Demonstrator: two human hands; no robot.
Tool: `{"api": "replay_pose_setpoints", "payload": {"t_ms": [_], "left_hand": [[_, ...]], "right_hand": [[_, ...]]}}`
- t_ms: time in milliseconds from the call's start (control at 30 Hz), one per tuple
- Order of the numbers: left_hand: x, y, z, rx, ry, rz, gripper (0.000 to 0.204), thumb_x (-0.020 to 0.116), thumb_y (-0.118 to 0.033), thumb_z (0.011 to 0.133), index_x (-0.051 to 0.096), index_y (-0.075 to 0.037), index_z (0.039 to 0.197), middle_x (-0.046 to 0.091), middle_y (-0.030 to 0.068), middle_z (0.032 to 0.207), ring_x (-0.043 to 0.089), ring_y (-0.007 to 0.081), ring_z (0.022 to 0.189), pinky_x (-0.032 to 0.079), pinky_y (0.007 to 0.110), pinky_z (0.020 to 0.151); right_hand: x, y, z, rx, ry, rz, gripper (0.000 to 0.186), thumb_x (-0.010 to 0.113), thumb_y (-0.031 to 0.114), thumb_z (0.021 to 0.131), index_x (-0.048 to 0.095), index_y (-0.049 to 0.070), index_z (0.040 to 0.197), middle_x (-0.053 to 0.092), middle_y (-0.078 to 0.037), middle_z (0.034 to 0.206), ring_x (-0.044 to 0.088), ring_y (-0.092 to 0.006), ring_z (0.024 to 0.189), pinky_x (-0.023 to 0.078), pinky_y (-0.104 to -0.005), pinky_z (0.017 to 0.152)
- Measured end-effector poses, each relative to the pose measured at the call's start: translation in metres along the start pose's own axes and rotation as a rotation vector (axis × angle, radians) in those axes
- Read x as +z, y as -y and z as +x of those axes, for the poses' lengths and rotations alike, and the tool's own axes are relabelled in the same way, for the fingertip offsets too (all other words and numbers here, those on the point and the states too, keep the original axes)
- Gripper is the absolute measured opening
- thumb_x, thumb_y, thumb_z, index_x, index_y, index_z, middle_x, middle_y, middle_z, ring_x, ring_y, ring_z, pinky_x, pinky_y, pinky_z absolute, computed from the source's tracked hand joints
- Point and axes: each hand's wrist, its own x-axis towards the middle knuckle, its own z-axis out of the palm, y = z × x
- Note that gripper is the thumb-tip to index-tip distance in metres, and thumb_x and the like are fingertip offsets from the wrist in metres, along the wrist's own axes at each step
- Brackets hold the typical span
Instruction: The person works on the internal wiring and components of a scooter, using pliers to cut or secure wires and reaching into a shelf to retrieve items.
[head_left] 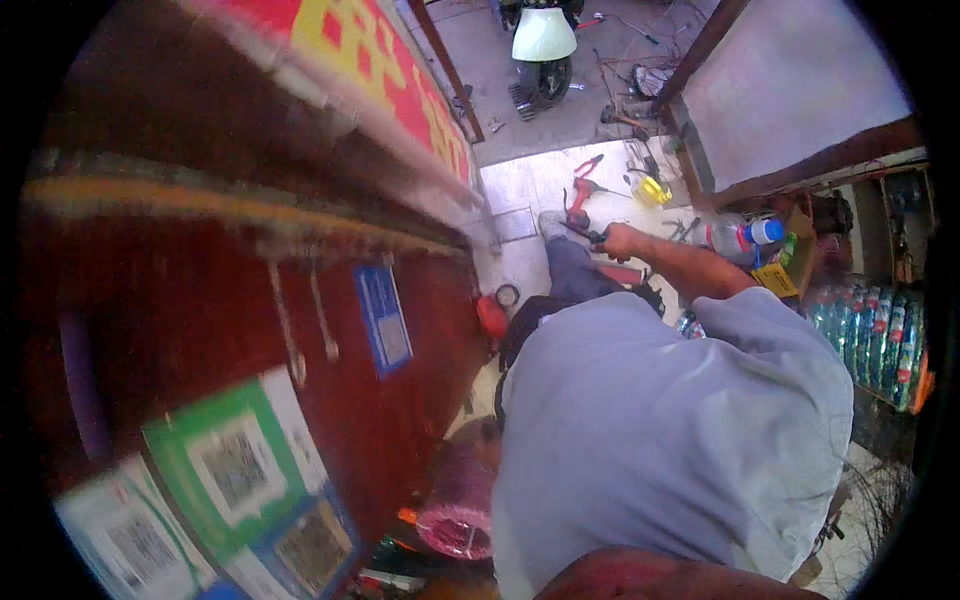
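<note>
My right hand (pixel 625 242) reaches forward from the right with its fingers closed round a dark-handled tool (pixel 598 237). The tool's narrow end points left, close to a grey shoe (pixel 551 224); its exact kind is too small to tell. Just beyond it on the pale tiles lies a red and black tool (pixel 578 203), which looks like a power tool. Farther off are red-handled pliers (pixel 590 165) and a yellow object (pixel 652 191). A red-edged object (pixel 622 274) lies below my wrist. My left hand does not show; the grey shirt (pixel 670 430) covers much of the lower view.
Along the left runs a dark red wall (pixel 400 440) with code signs. A pink roll (pixel 455 530) stands at its foot. On the right are a large capped bottle (pixel 735 238), a cardboard box (pixel 797 252) and packed bottles (pixel 868 335). A scooter (pixel 545 60) stands beyond the doorway.
</note>
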Motion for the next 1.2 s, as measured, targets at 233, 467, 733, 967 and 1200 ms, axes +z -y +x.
{"api": "replay_pose_setpoints", "payload": {"t_ms": [233,467,733,967,1200], "left_hand": [[0.097,-0.194,0.22,0.12,-0.056,-0.32,0.028,0.062,-0.008,0.094,0.064,0.003,0.119,0.071,0.0151,0.108,0.068,0.025,0.095,0.053,0.038,0.087],[0.184,-0.404,0.468,0.377,0.26,-0.049,0.019,0.064,-0.012,0.094,0.069,-0.002,0.109,0.068,0.0089,0.09,0.064,0.0196,0.083,0.052,0.034,0.077],[0.327,-0.507,0.655,0.778,0.758,0.757,0.033,0.07,-0.023,0.08,0.073,-0.011,0.111,0.073,0.0163,0.105,0.07,0.0371,0.095,0.056,0.048,0.081],[0.37,-0.538,0.728,0.781,1.133,0.99,0.037,0.074,-0.027,0.075,0.075,-0.012,0.109,0.075,0.0132,0.1,0.072,0.0308,0.093,0.057,0.044,0.08],[0.337,-0.59,0.794,-0.045,1.575,0.509,0.034,0.072,-0.018,0.078,0.074,-0.003,0.108,0.069,0.0053,0.086,0.061,0.0138,0.077,0.049,0.031,0.068]], "right_hand": [[-0.146,0.029,0.073,-0.241,-0.037,0.13,0.053,0.056,0.053,0.097,0.07,0.002,0.101,0.07,-0.016,0.079,0.07,-0.0283,0.069,0.054,-0.041,0.066],[-0.291,0.031,0.137,-0.227,-0.246,0.378,0.055,0.048,0.053,0.1,0.065,0.002,0.102,0.07,-0.017,0.088,0.069,-0.035,0.087,0.052,-0.045,0.081],[-0.382,-0.066,0.222,0.187,-0.343,0.556,0.044,0.07,0.034,0.082,0.067,0.001,0.11,0.073,-0.018,0.094,0.07,-0.0372,0.094,0.055,-0.0446,0.084],[-0.359,-0.108,0.292,0.307,-0.597,0.425,0.041,0.067,0.014,0.073,0.063,-0.003,0.11,0.068,-0.027,0.101,0.067,-0.0423,0.095,0.054,-0.0463,0.08],[-0.407,-0.143,0.352,0.464,-0.41,1.158,0.032,0.071,0.019,0.075,0.069,0.0,0.101,0.07,-0.015,0.09,0.064,-0.0235,0.082,0.05,-0.0375,0.075]]}}
